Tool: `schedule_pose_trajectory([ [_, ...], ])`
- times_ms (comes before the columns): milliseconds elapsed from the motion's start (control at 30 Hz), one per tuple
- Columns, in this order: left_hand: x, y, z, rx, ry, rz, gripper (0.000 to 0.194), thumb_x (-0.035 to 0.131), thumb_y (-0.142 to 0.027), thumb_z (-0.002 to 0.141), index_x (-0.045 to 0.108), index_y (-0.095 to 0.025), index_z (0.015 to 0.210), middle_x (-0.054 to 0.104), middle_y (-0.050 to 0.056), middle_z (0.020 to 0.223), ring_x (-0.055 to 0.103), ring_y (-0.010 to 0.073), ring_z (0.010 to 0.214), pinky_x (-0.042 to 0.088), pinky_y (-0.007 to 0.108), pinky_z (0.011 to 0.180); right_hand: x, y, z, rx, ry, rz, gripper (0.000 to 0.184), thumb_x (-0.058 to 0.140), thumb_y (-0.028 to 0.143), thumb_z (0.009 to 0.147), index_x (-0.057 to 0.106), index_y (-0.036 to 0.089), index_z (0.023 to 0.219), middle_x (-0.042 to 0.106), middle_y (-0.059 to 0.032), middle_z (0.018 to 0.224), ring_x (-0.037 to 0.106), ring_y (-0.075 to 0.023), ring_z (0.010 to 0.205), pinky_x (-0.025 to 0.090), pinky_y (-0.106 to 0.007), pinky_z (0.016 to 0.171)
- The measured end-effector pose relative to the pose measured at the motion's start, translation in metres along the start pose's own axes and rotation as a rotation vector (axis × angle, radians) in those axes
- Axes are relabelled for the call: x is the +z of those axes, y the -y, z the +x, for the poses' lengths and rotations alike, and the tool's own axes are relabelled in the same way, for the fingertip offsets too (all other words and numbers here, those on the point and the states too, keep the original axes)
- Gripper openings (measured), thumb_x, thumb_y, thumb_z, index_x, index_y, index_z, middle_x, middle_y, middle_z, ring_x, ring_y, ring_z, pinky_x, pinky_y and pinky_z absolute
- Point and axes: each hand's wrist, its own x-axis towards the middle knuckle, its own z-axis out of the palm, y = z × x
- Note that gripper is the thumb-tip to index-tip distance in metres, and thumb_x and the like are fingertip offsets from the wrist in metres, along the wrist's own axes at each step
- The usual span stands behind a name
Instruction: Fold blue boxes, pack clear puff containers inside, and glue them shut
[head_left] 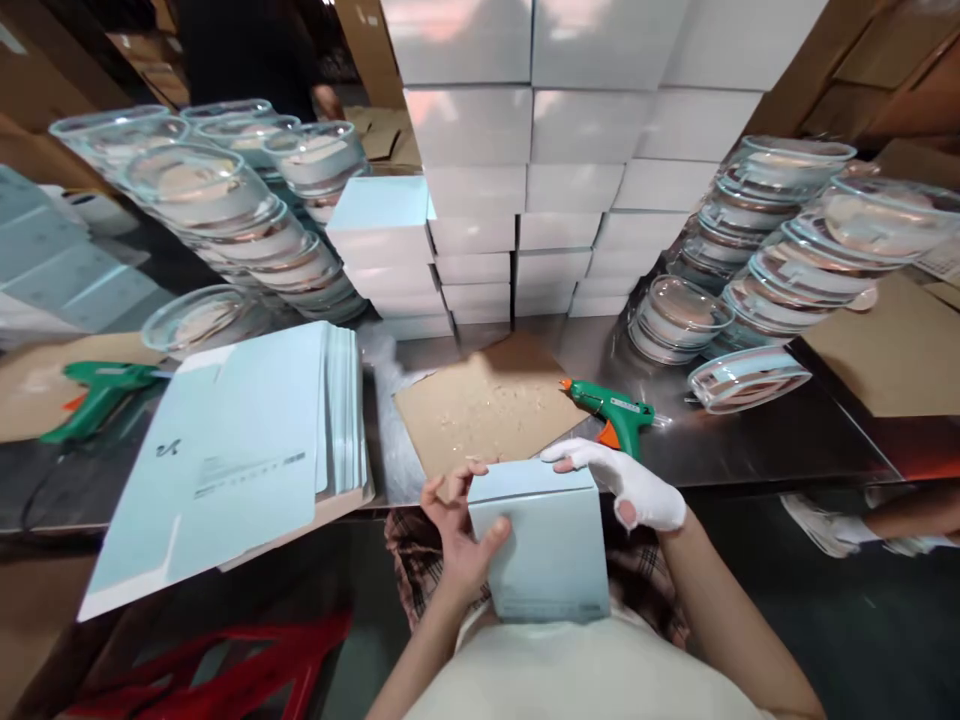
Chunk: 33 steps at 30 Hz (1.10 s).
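Note:
A pale blue box [551, 555] stands upright against my body at the front edge of the table. My bare left hand [463, 530] grips its left side, thumb on the near face and fingers around the top corner. Over the box's right top edge lies my right hand [626, 480], in a white glove with the fingertips bare; its fingers stretch along the top and rest there. A green glue gun [619, 410] with an orange trigger lies just beyond the right hand. Behind the box is a cardboard sheet [480, 410] with bits of dried glue on it.
Flat pale blue cartons [247, 440] are stacked at left, beside a second green glue gun [105, 395]. White boxes [480, 190] form a tall wall at the back. Clear round containers [225, 210] stand piled on both sides. A red stool [247, 660] is below left.

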Motion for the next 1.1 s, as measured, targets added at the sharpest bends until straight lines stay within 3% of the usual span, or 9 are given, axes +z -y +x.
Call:
schedule_pose_trajectory([
  [233,-0.015,-0.006,0.013,-0.038,0.171,0.135,0.021,0.082,-0.043,0.088,0.074,-0.024,0.095,0.062,0.007,0.114,0.064,0.0266,0.117,0.051,0.043,0.102,0.002,-0.002,0.001,-0.170,0.049,-0.425,0.022,0.071,0.036,0.097,0.074,0.027,0.117,0.063,-0.0102,0.129,0.063,-0.0227,0.125,0.051,-0.044,0.109],
  [367,-0.018,-0.016,0.022,-0.047,-0.184,0.121,0.027,0.084,-0.041,0.085,0.068,-0.024,0.097,0.065,0.005,0.118,0.068,0.0246,0.114,0.052,0.040,0.102,0.013,-0.014,-0.026,0.081,-0.331,-0.198,0.077,0.084,0.070,0.075,0.060,0.030,0.135,0.056,-0.0127,0.140,0.064,-0.0263,0.122,0.056,-0.044,0.102],
  [500,-0.018,-0.017,0.033,-0.014,-0.601,0.043,0.039,0.073,-0.057,0.091,0.055,-0.029,0.113,0.064,0.003,0.129,0.068,0.0214,0.116,0.054,0.039,0.104,0.034,-0.012,-0.051,0.290,-0.345,-0.031,0.085,0.076,0.086,0.070,0.063,0.021,0.123,0.070,-0.0096,0.112,0.070,-0.0245,0.097,0.060,-0.039,0.089],
  [667,-0.017,-0.026,0.040,0.194,-0.355,0.575,0.063,0.083,-0.064,0.079,0.056,-0.025,0.121,0.060,0.012,0.139,0.056,0.0319,0.139,0.039,0.058,0.122,0.042,0.005,-0.039,0.129,-0.595,-0.342,0.053,0.080,0.064,0.082,0.069,0.020,0.109,0.076,-0.0081,0.101,0.072,-0.0243,0.093,0.060,-0.035,0.087],
  [800,-0.014,-0.066,0.051,0.495,0.205,1.076,0.085,0.095,-0.044,0.070,0.055,-0.030,0.142,0.058,0.016,0.152,0.030,0.0471,0.158,-0.009,0.080,0.123,0.031,0.020,-0.022,-0.071,-0.295,-0.744,0.044,0.081,0.052,0.084,0.074,0.020,0.114,0.079,-0.0099,0.109,0.075,-0.0250,0.098,0.059,-0.038,0.095],
  [867,-0.018,-0.086,0.062,0.544,0.615,1.262,0.068,0.075,-0.029,0.088,0.051,-0.028,0.151,0.064,0.018,0.147,0.034,0.0465,0.157,-0.011,0.082,0.120,0.010,0.032,-0.022,-0.103,-0.102,-0.856,0.059,0.083,0.053,0.081,0.071,0.020,0.129,0.078,-0.0117,0.122,0.074,-0.0281,0.111,0.057,-0.041,0.104],
  [933,-0.030,-0.099,0.072,0.576,0.780,1.312,0.063,0.065,-0.022,0.089,0.052,-0.022,0.151,0.071,0.018,0.136,0.054,0.0438,0.145,-0.006,0.079,0.124,-0.033,0.049,-0.030,-0.022,-0.096,-0.976,0.075,0.084,0.052,0.080,0.064,0.020,0.144,0.071,-0.0134,0.140,0.069,-0.0306,0.126,0.054,-0.042,0.112],
  [1033,-0.054,-0.101,0.080,0.546,0.670,1.203,0.060,0.069,-0.035,0.087,0.056,-0.021,0.143,0.074,0.017,0.128,0.072,0.0382,0.119,0.021,0.068,0.129,-0.131,0.080,-0.057,0.304,-0.544,-1.284,0.058,0.070,0.027,0.091,0.062,0.021,0.148,0.065,-0.0121,0.149,0.062,-0.0295,0.137,0.046,-0.046,0.121],
  [1100,-0.061,-0.092,0.078,0.433,0.481,1.031,0.062,0.076,-0.049,0.082,0.059,-0.024,0.136,0.074,0.014,0.124,0.073,0.0361,0.115,0.047,0.057,0.118,-0.197,0.095,-0.077,0.406,-0.663,-1.341,0.072,0.073,0.004,0.075,0.064,0.011,0.145,0.053,-0.0225,0.159,0.047,-0.0445,0.149,0.032,-0.064,0.125],
])
